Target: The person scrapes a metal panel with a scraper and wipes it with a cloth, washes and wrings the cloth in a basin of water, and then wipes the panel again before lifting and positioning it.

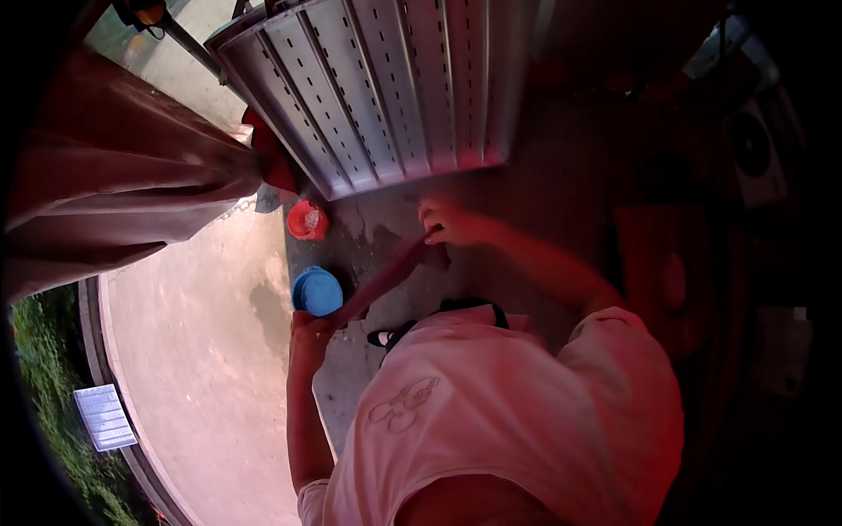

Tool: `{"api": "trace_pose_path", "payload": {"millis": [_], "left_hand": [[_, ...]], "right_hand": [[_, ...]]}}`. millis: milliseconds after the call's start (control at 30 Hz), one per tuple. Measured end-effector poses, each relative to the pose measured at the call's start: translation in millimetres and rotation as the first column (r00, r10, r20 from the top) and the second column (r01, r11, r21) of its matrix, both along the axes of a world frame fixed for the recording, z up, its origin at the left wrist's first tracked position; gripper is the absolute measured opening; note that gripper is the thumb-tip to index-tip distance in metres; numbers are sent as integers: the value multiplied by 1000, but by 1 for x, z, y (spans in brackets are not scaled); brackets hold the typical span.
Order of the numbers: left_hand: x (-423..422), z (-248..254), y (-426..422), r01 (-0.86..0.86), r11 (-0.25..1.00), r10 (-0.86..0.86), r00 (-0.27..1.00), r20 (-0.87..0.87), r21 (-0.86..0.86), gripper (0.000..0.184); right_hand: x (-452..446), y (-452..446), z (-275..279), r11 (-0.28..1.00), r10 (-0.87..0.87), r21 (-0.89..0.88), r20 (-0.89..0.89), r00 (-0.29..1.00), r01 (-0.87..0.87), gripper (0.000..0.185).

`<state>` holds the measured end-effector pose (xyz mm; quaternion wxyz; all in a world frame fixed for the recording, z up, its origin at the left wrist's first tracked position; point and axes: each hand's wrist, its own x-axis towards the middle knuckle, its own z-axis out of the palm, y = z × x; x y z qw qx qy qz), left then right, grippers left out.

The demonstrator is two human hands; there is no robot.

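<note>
A dark reddish cloth [386, 275] is stretched at a slant between my two hands. My left hand [310, 330] is closed on its lower left end, just below a round blue basin [317, 291]. At the upper right end, my right hand [441, 221] grips the cloth, and a short piece hangs down beside the fingers. Both hands are apart, in front of my light shirt. The slotted metal rack [386, 88] stands beyond my right hand, not touching it.
A red bucket [308, 220] stands on the floor near the rack's lower corner. A large brown curtain [132, 184] hangs at the left. A boxy unit with a round fan [752, 145] is at the dark right side.
</note>
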<state>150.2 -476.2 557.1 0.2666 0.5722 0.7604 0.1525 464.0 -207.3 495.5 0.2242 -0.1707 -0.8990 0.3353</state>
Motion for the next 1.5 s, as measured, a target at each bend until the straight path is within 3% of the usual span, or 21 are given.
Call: {"api": "trace_pose_path", "payload": {"millis": [67,100,133,200,300,333,367,400,433,533,567,767,867,967,1067,1167,1267,1300,1367,1400,1500], "left_hand": [[-23,6,5,34,992,-45,995,87,123,15],[-30,18,15,-29,994,-5,953,303,106,9],[-38,35,26,-120,993,95,735,672,-9,18],[-33,60,54,-220,956,-120,312,943,194,51],[-12,33,75,-399,917,-125,-253,959,15,103],[-10,-4,74,-275,961,-100,-369,924,-6,105],[5,-27,72,-250,967,-19,-256,966,-48,104],[19,-41,69,-210,975,29,-199,980,-72,91],[38,-30,74,-245,963,125,30,992,-114,66],[20,-104,91,-115,949,315,352,881,-293,45],[15,-120,93,-160,946,322,387,864,-281,42],[25,-112,114,-457,860,508,728,460,-228,50],[27,-109,135,-493,850,459,518,722,-186,58],[29,-93,166,-143,987,149,673,725,-70,65],[21,-126,196,275,938,-310,938,157,211,62],[12,-144,235,229,954,-232,973,11,-191,40],[4,-140,277,139,960,-174,976,-128,-244,23],[-4,-156,280,204,979,-200,960,-195,4,22],[-16,-191,295,89,996,-90,982,165,13,23],[-18,-209,303,27,1000,-27,941,338,6,23],[20,-215,340,-229,820,562,492,665,-524,24]], "right_hand": [[9,13,60,815,97,-576,238,966,60,17],[11,19,78,601,199,-787,318,927,141,21],[12,26,80,478,71,-876,107,992,60,23],[15,39,82,260,-264,-946,-261,928,-192,30],[43,33,55,-34,-194,-909,-401,895,-414,42],[47,33,53,-123,-176,-871,-453,874,-476,47],[45,13,75,96,-105,-989,-118,987,-108,50],[41,7,67,291,-53,-940,168,984,176,52],[37,0,59,451,-11,-795,451,893,407,55],[37,-4,-52,476,-268,-643,544,795,600,61],[40,-7,-74,405,-432,-655,477,765,637,62],[54,11,-111,416,-523,-634,420,742,652,75],[39,10,-82,506,-441,-710,274,854,489,82],[23,13,-48,927,-222,-101,626,747,360,78],[18,41,-95,922,-257,-37,687,680,385,55],[16,80,-99,887,-347,6,670,656,463,30],[16,124,-114,905,-316,-110,470,824,410,22],[13,137,-120,766,-282,-348,573,770,540,22],[-14,159,-102,257,-119,-632,730,673,731,24],[-25,162,-108,140,-226,-709,657,719,691,26],[-50,160,-129,-192,-481,-893,446,754,406,33]]}}
